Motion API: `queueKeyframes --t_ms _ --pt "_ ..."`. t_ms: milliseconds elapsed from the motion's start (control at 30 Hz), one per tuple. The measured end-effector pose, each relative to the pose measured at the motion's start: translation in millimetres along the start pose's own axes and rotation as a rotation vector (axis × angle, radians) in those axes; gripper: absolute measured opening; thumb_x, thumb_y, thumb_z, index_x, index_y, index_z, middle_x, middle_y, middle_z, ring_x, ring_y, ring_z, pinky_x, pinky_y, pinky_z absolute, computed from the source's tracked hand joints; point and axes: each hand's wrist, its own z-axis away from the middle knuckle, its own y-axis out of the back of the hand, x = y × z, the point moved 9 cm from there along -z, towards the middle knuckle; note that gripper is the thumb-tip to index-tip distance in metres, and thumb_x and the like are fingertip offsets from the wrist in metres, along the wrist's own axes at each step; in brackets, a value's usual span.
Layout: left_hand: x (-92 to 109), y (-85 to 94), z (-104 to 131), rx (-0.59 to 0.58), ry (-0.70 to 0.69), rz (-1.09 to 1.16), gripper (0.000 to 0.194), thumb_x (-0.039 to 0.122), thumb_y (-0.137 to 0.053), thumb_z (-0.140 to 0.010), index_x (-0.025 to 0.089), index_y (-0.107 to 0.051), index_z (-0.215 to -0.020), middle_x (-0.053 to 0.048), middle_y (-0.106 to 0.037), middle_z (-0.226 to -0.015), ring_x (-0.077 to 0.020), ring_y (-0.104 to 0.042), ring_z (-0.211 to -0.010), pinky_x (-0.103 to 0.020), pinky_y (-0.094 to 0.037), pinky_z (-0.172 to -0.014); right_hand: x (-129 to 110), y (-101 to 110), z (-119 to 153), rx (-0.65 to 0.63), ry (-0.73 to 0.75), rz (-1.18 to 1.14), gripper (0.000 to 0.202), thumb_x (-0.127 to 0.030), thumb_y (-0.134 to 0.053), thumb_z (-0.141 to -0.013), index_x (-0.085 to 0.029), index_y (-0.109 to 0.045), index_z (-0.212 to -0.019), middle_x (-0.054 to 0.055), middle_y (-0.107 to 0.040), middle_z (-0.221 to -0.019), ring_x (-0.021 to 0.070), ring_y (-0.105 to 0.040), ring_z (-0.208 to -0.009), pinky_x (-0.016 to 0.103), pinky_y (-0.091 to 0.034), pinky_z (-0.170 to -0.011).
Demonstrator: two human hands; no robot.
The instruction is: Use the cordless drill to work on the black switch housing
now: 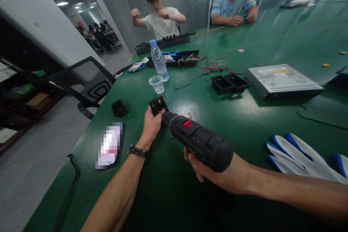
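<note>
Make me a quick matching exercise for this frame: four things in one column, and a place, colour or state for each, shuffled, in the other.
Things:
1. Drill
2. Black case at the drill's tip
3. Bottle
4. Phone

Places, colours or states:
A. Topped with a blue cap
B. Lying on the green table
C. Held in the right hand
D. Held in the left hand

Right pairs: 1-C, 2-D, 3-A, 4-B
</note>
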Motion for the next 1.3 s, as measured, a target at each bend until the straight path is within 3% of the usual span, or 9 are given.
queueKeyframes --t_ms 200,367,600,1067,1300 --pt "-0.4 0.9 -0.2 0.001 0.001 -0.014 0.043 0.040 -0.075 -0.077 0.015 -0.064 -0.110 -0.010 -0.073 -0.096 -0.0217 -0.069 -0.085 -0.038 -0.057 -0.081 -2.8 0.6 -0.2 0.014 0.004 0.026 0.050 -0.012 -0.059 -0.078 -0.019 -0.049 -0.127 -0.007 -0.057 -0.065 0.0110 -0.054 -0.050 0.026 -0.051 -0.052" --pt "-2.5 2.3 -1.3 0.016 0.003 -0.012 0.042 0.039 -0.075 -0.077 0.015 -0.064 -0.109 -0.010 -0.073 -0.095 -0.0211 -0.068 -0.083 -0.037 -0.057 -0.080 -5.0 1.4 -1.6 0.026 0.015 0.017 0.063 -0.011 -0.059 -0.075 -0.019 -0.042 -0.135 -0.007 -0.057 -0.066 0.0110 -0.054 -0.050 0.027 -0.052 -0.055" --pt "-1.7 2.4 -1.1 0.014 0.004 -0.030 0.042 0.039 -0.075 -0.077 0.015 -0.065 -0.110 -0.009 -0.073 -0.095 -0.0219 -0.069 -0.084 -0.037 -0.056 -0.080 -4.9 0.8 -1.0 0.012 0.018 0.038 0.054 -0.015 -0.059 -0.078 -0.018 -0.047 -0.130 -0.007 -0.056 -0.065 0.0106 -0.052 -0.050 0.026 -0.049 -0.051" --pt "-2.1 3.4 -1.6 0.009 -0.013 -0.039 0.042 0.039 -0.075 -0.077 0.015 -0.065 -0.110 -0.009 -0.073 -0.096 -0.0217 -0.068 -0.084 -0.037 -0.056 -0.080 -3.8 1.7 -0.4 0.012 0.002 0.062 0.061 -0.008 -0.059 -0.076 -0.018 -0.043 -0.135 -0.008 -0.058 -0.063 0.0120 -0.056 -0.049 0.027 -0.051 -0.054" --pt "1.0 3.8 -2.2 0.022 -0.039 -0.045 0.040 0.038 -0.076 -0.075 0.015 -0.066 -0.107 -0.010 -0.072 -0.102 -0.0229 -0.068 -0.090 -0.037 -0.056 -0.082 -4.5 -0.6 -0.3 0.003 0.013 0.038 0.048 -0.010 -0.058 -0.077 -0.018 -0.051 -0.123 -0.009 -0.055 -0.058 0.0112 -0.053 -0.047 0.024 -0.048 -0.050"
